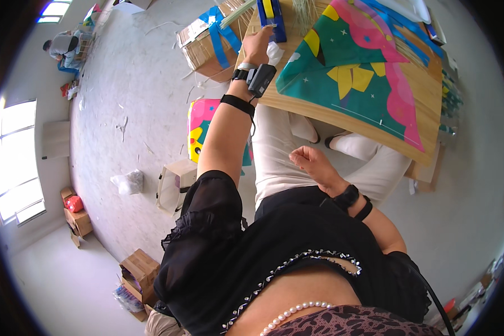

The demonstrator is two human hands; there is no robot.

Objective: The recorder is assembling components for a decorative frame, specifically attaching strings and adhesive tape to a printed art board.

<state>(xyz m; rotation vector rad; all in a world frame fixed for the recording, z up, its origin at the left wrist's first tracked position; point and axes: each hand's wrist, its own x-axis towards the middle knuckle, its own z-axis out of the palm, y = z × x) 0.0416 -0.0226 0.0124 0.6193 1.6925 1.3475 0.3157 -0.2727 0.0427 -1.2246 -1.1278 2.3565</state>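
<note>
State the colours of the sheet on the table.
The sheet is green and pink with yellow patches, seen best in the head view.

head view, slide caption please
Left hand at a blue-and-yellow object beside a colourful printed sheet on a wooden table; right hand loosely curled.

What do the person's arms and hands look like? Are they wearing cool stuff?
Both hands are bare, no gloves. The left hand has a pale wristband, then a dark boxy gadget and a black forearm strap, with a thin black cable. The right wrist has a black watch-like band and another black strap. The left sleeve is black, sheer and ruffled.
</note>
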